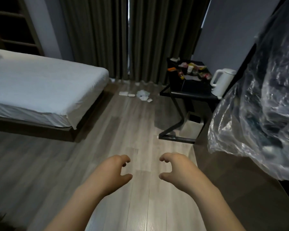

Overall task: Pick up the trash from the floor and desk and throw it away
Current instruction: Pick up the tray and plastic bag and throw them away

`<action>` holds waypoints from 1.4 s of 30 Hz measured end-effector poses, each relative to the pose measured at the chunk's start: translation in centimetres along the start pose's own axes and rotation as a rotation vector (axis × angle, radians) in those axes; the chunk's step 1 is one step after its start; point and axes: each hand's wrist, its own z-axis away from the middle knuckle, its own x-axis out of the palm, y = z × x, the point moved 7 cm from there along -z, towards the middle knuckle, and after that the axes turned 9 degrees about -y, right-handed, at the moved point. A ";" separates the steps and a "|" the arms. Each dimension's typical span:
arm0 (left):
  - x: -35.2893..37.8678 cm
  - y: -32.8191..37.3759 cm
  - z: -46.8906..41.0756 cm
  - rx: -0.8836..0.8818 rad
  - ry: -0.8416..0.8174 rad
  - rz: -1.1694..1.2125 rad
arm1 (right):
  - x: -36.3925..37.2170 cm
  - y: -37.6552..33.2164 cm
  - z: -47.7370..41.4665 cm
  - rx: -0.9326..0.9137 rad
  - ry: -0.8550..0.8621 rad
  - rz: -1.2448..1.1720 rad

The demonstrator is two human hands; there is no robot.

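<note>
no readable text, desk packaging [194, 70] seemingly too blurred

Single head-worn view, forward and down over floor [140, 130], far end perhaps blurred.

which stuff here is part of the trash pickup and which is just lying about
For the job:
- paper scraps on the floor
- wrappers and cups on the desk
- small bin under the desk
- clear plastic bag
- left hand and right hand, both empty

Just there:
- bed
- white kettle
- curtains

Empty hands [144, 172] hover; trash [143, 95] litters floor [107, 147].
</note>
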 end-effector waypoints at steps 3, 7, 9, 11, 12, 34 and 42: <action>-1.8 -0.5 -3.1 -0.035 0.003 0.024 | -1.7 0.0 -4.0 -0.021 -0.024 0.021; -4.5 -2.3 -7.4 -0.073 0.020 0.029 | -3.3 -0.9 -9.6 -0.051 -0.048 0.057; -6.0 -3.6 -9.8 -0.081 0.023 0.043 | -4.1 -1.6 -12.7 -0.065 -0.050 0.073; -7.6 -4.9 -12.5 -0.083 0.021 0.047 | -5.1 -2.3 -16.0 -0.066 -0.050 0.069; -8.6 -5.6 -13.9 -0.081 0.025 0.046 | -5.7 -2.8 -17.7 -0.068 -0.043 0.069; -34.8 -18.0 -43.8 0.050 0.089 -0.108 | -20.3 -16.2 -53.7 -0.110 0.076 0.085; -42.3 -18.2 -56.4 0.043 0.136 -0.151 | -28.0 -16.2 -67.0 -0.181 0.150 0.065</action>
